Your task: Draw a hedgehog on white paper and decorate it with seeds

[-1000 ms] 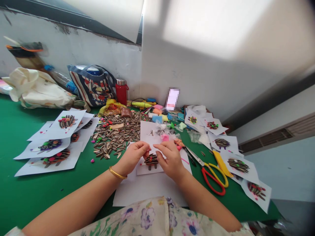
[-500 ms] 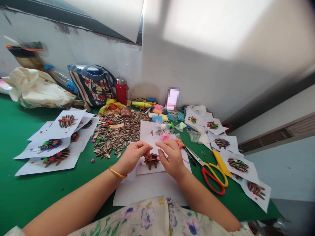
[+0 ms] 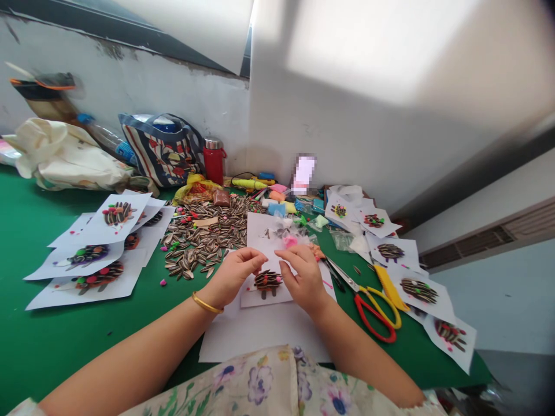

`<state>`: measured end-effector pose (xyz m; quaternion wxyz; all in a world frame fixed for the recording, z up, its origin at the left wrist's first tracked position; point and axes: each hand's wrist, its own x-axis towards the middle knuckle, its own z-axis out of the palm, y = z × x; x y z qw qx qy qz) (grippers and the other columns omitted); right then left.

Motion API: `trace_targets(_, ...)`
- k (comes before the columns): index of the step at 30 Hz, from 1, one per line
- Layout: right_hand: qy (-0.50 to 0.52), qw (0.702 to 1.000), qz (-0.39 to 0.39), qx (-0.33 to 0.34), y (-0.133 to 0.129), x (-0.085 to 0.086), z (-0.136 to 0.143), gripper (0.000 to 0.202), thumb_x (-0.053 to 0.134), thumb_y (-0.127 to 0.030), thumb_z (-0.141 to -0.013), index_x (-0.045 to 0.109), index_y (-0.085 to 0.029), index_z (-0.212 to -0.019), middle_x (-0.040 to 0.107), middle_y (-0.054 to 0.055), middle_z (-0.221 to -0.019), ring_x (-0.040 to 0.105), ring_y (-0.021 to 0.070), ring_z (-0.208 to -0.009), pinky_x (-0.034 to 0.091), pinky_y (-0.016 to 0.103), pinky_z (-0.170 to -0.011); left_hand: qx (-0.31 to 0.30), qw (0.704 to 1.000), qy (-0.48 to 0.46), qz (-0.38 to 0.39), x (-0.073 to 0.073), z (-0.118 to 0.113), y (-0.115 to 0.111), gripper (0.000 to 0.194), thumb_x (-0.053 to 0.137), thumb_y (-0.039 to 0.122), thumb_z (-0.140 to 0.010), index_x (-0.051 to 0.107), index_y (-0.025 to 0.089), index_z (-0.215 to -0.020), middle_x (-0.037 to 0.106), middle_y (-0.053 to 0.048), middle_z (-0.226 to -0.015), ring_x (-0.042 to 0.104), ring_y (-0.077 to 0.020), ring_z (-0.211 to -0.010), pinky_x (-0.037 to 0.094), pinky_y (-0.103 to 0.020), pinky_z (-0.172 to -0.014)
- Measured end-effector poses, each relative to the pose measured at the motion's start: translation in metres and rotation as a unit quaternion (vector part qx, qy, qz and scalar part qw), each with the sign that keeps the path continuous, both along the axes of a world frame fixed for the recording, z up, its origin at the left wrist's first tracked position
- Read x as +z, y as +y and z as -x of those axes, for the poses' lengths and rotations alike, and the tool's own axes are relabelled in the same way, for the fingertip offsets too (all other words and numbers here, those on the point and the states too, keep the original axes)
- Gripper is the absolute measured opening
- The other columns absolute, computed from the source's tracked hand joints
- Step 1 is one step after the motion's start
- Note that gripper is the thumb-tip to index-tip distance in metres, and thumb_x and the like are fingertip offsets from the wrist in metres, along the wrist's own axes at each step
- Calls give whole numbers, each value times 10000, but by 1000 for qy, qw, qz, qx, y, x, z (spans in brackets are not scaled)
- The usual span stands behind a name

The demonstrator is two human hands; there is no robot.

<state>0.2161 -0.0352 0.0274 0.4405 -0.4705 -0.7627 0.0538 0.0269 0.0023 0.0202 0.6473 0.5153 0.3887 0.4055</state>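
Sitting on a white paper sheet (image 3: 264,329) near the front edge of the green table (image 3: 65,341), a small card (image 3: 269,294) holds a bumpy hedgehog picture (image 3: 266,280) made of stripy seeds, and both hands rest at its top edge. The left hand (image 3: 232,276) has its fingers curled together and the right hand (image 3: 303,274) has its fingers bent close, but I cannot tell if either one pinches something. Smooth bare green cloth lies open to the left in front, while a big seed pile (image 3: 203,237) fills the space behind and red and yellow scissors (image 3: 373,309) lie just right of the card.
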Motion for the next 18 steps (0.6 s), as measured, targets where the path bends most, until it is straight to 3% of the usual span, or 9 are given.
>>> trace_targets(3,-4,1000,12,16,-1,-1,2,263,534,-179,-908,675,-242,-1121,641,66,-947,580,215,-905,472,391,-812,11,1000,-5,0,-1,0,1,239,719,395,-778,705,158,-750,586,10,-636,512,-113,-620,422,-241,-626)
trace_targets(8,-10,1000,9,15,-1,-1,3,253,538,-175,-905,677,-234,-1109,642,66,-937,578,217,-902,466,385,-811,15,997,-61,49,-3,-3,1,281,779,350,-728,719,178,-942,696,-42,-871,615,-151,-800,484,-297,-789)
trace_targets(13,-6,1000,2,11,0,0,1,251,540,-168,-904,676,-221,-1109,643,68,-939,573,213,-893,461,378,-800,15,998,-56,40,-2,-2,1,248,743,398,-769,714,154,-802,662,-28,-743,591,-129,-718,478,-264,-718)
trace_targets(18,-9,1000,10,9,1,0,2,246,531,-175,-912,681,-230,-1099,644,64,-925,574,211,-879,461,377,-787,5,997,-60,39,0,-3,0,264,793,339,-718,733,171,-913,701,-46,-880,615,-148,-803,484,-287,-793)
